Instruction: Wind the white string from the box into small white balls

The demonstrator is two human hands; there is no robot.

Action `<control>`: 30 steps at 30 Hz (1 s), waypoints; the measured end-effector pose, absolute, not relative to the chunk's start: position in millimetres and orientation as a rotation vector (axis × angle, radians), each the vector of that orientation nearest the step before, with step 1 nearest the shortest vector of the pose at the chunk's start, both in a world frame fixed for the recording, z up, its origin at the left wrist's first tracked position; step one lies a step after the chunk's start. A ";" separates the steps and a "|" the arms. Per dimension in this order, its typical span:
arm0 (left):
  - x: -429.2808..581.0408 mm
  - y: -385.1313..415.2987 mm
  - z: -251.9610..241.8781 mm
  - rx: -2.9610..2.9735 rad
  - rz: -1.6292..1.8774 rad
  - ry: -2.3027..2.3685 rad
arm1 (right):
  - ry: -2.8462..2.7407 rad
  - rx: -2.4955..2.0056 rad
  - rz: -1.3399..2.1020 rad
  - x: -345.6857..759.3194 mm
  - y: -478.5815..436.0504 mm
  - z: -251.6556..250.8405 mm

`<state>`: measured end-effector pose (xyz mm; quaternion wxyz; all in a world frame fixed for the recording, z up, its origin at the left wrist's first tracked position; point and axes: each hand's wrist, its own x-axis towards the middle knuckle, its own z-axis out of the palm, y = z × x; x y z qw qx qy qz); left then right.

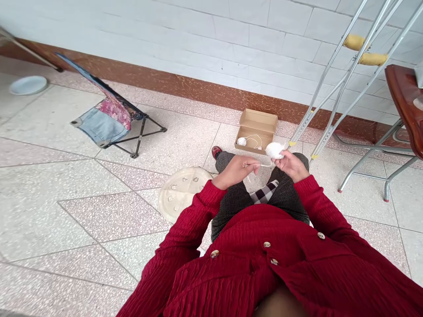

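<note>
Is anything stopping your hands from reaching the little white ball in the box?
Nothing blocks it from above: the cardboard box is open, with the small white yarn ball lying inside. Only the box's low near wall sits between that ball and the left hand and right hand, which holds a larger white ball.

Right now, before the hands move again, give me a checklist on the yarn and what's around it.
1. White yarn ball gripped in the right hand: ok.
2. White strand pinched in the left hand: ok, it runs toward the ball.
3. Slack below the left hand: not ok, a loose length hangs over the lap.
4. Smaller yarn ball inside the open cardboard box: ok.
5. Link between the smaller ball and the strand in the hands: cannot tell.
6. Aluminium crutch apart from the right hand: ok, though close.
</note>
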<state>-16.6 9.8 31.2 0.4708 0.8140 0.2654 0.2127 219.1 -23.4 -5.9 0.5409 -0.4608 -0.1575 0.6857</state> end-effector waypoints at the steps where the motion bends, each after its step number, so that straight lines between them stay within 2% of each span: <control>1: -16.9 3.4 30.8 1.980 0.494 0.629 | -0.283 -1.039 1.600 225.9 -16.7 -3.4; 6: -27.2 -8.8 1.0 1.910 0.434 0.715 | -0.165 -0.795 1.575 253.5 -1.4 14.8; 11: -43.5 30.0 -36.5 1.853 0.588 1.030 | -0.316 -0.734 1.570 250.3 -11.8 42.6; 18: -24.0 77.2 -48.8 1.936 0.592 1.149 | -0.555 -0.745 1.492 238.2 -34.5 81.3; 24: 6.4 77.4 -28.8 1.920 0.710 1.105 | -0.682 -0.841 1.519 231.1 -36.2 78.4; 30: 35.3 46.8 19.9 1.896 0.859 0.622 | -0.564 -0.880 1.631 216.5 -33.4 59.5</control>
